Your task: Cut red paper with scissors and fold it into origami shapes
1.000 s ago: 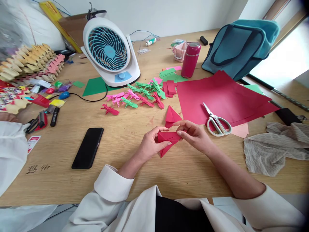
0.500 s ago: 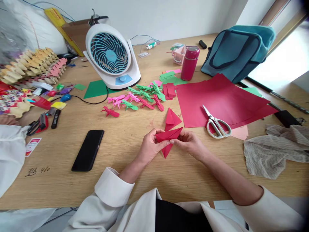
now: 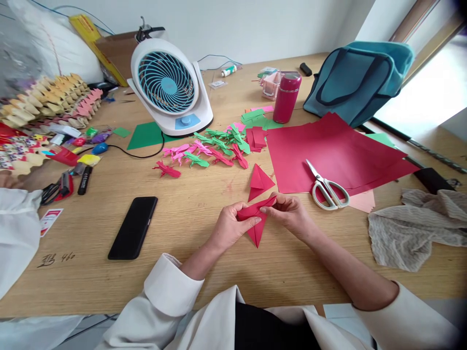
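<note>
Between my two hands is a folded piece of red paper (image 3: 257, 226), its pointed end hanging downward. My left hand (image 3: 232, 224) pinches its left side, thumb in front and fingers behind. At the upper right corner, my right hand (image 3: 290, 212) grips the same paper between thumb and fingers. Just beyond my hands lies another folded red paper triangle (image 3: 260, 181) on the table. White-handled scissors (image 3: 326, 187) rest to the right, partly on large red paper sheets (image 3: 324, 150).
Several folded green, pink and red paper figures (image 3: 215, 143) lie ahead, near a fan (image 3: 170, 87). A phone (image 3: 133, 227) is on the left, a red flask (image 3: 287, 97) and blue bag (image 3: 359, 80) at the back right, a grey cloth (image 3: 412, 228) at right. Another person's sleeve (image 3: 18, 228) shows at left.
The held red paper has tilted and shifted slightly right, its lower point now further down. Its upper flap looks narrower, and my right thumb has moved a little up and right.
</note>
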Motion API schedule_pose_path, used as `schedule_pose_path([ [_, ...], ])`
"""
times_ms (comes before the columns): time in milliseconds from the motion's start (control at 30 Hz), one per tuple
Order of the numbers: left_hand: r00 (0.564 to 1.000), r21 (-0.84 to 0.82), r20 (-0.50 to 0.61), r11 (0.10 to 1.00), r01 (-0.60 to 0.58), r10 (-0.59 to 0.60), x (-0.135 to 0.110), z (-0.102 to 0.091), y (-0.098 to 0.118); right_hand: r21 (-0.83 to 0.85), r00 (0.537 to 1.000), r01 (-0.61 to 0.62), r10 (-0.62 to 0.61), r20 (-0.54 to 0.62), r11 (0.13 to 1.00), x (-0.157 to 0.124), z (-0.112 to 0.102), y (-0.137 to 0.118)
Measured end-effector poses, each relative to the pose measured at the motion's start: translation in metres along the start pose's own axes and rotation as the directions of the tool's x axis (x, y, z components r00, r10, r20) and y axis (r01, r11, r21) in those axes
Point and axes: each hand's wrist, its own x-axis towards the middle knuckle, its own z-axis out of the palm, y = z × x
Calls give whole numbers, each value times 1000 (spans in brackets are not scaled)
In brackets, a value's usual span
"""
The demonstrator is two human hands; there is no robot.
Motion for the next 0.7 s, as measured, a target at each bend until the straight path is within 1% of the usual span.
schedule_pose_path([
  [233, 999, -14, 14, 999, 32, -32, -2, 1, 5, -26, 997, 36, -38, -66, 999, 2, -6, -2],
  [367, 999, 7, 23, 999, 37, -37, -2, 1, 6, -27, 997, 46, -48, -68, 999, 2, -8, -5],
  [500, 998, 26, 43, 999, 36, -37, -2, 0, 4, -46, 994, 44, -48, -94, 998, 2, -8, -13],
  [700, 993, -26, 82, 996, 84, -81, -3, -1, 6, -68, 987, -3, -8, -160, 998, 2, -14, -17],
])
